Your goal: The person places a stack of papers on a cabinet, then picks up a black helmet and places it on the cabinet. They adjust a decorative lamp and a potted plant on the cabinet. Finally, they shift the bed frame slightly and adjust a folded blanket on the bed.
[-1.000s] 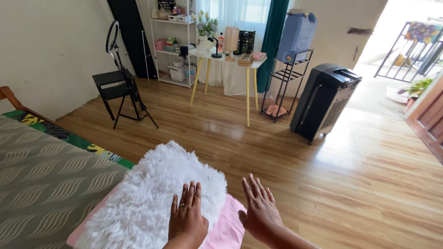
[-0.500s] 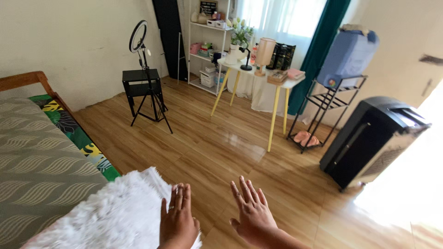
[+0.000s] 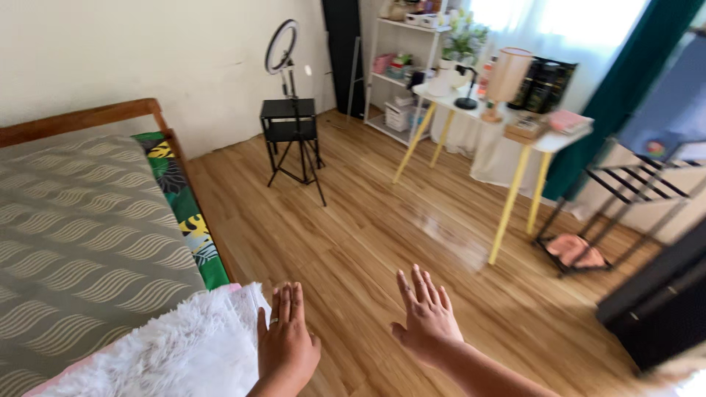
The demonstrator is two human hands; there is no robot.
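My left hand (image 3: pixel 287 340) is flat with its fingers together, a ring on one finger, touching the right edge of a fluffy white rug (image 3: pixel 176 353) that lies over the corner of the bed. My right hand (image 3: pixel 426 317) hovers over the wooden floor (image 3: pixel 368 235) with fingers spread, holding nothing. The bed (image 3: pixel 81 220) has a grey wave-patterned cover and a green leaf-print sheet (image 3: pixel 184 206) along its side.
A ring light on a tripod (image 3: pixel 288 73) stands by a black stool (image 3: pixel 288 121). A white table with yellow legs (image 3: pixel 500 125) carries a lamp and small items. A white shelf unit (image 3: pixel 404 66), a black wire rack (image 3: pixel 625 198) and a black appliance (image 3: pixel 662 301) lie to the right.
The view has swung left, showing more of the bed. The white rug has moved toward the lower left. Both hands stay flat and apart.
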